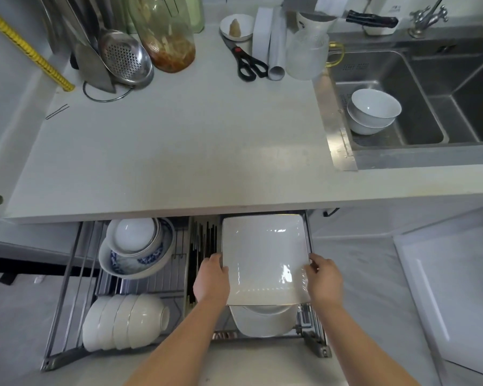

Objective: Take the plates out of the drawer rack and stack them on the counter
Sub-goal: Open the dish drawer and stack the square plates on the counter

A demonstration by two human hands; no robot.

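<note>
Square plate [264, 257] gripped between left hand [211, 277] and right hand [324, 278] above the drawer rack [140, 286]

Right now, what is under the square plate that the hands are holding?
Under the square plate, more white plates stand in the drawer rack. Only their front parts show; the held plate covers the rest, so their number cannot be told.

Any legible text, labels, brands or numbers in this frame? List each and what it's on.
None can be read.
Yellow tape measure: dark markings, too small to read.
White cup: dark mark, blurred.
White container behind the sink: dark print, blurred.
Drawer rack front edge: reddish label, illegible.
</note>
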